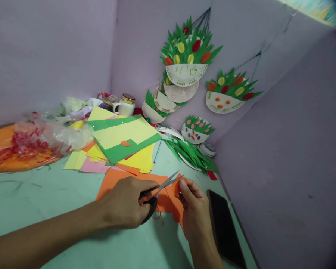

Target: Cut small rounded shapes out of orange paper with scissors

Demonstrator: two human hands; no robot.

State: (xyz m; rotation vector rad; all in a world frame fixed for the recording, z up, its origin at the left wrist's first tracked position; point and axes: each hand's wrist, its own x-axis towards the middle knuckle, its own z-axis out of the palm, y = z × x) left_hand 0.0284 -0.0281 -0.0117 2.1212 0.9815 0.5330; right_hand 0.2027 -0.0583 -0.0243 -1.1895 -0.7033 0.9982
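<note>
My left hand [126,201] is closed round the black handles of a pair of scissors [161,186]. Their blades are parted and point right, towards a small piece of orange paper [179,185]. That piece is pinched between the thumb and fingers of my right hand [194,201]. Whether the blades touch its edge, I cannot tell. Beneath both hands lie larger sheets of orange paper [109,183] on the pale green table [72,209]. A thin orange offcut [158,215] lies just below the scissors.
Stacked coloured paper [140,132] bears an orange oval [125,143]. Green paper strips [189,153] lie at the back right. A black phone [225,228] rests by my right hand. Behind are a lidded mug [126,106], plastic bags [44,138] and paper-plate baskets [187,73] on the wall.
</note>
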